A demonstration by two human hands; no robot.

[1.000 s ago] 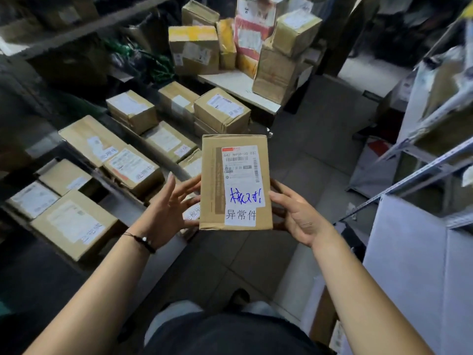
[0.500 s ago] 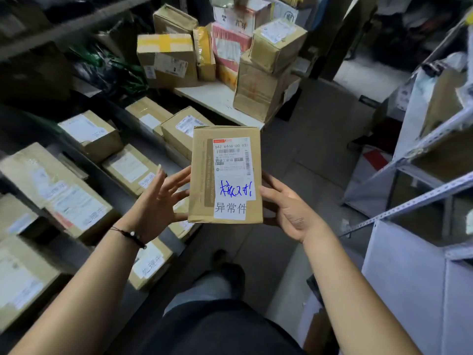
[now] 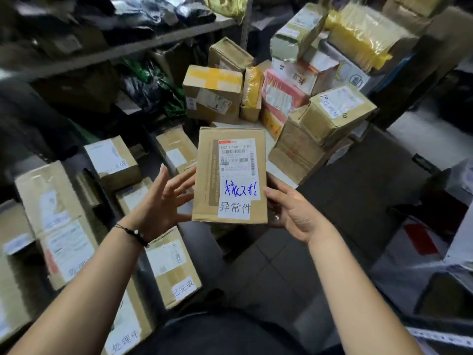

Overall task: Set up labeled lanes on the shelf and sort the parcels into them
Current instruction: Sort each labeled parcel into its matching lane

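**Item 1: parcel** (image 3: pixel 230 175). Brown carton held in mid-air over the floor (image 3: pixel 281 265), face up to the camera. The shelf (image 3: pixel 122 52) stands to the left and the stacked boxes (image 3: pixel 330 116) lie beyond. A white sticker (image 3: pixel 234 207) on its lower face reads 异常件.

**Risk 1, slip.** Only the right grip (image 3: pixel 294 213) is clamped on it, thumb on the right edge and fingers hidden behind. The left grip (image 3: pixel 158 208) is apart, its straight fingertips merely touching the left edge. A tilt leftward would likely drop it.

**Risk 2, misfile.** The nearest shelved pieces bear other tags (the 已完成 carton (image 3: pixel 171 265) and the 处理中 carton (image 3: pixel 122 329)). Set among them, this one would land in a wrong lane. No lane matching its sticker is legible.

**Pose.** Both palms turn inward. The left wrist wears a dark cord bracelet (image 3: pixel 133 233), and the right wrist bends back under the carton. The 2 forearms reach forward.
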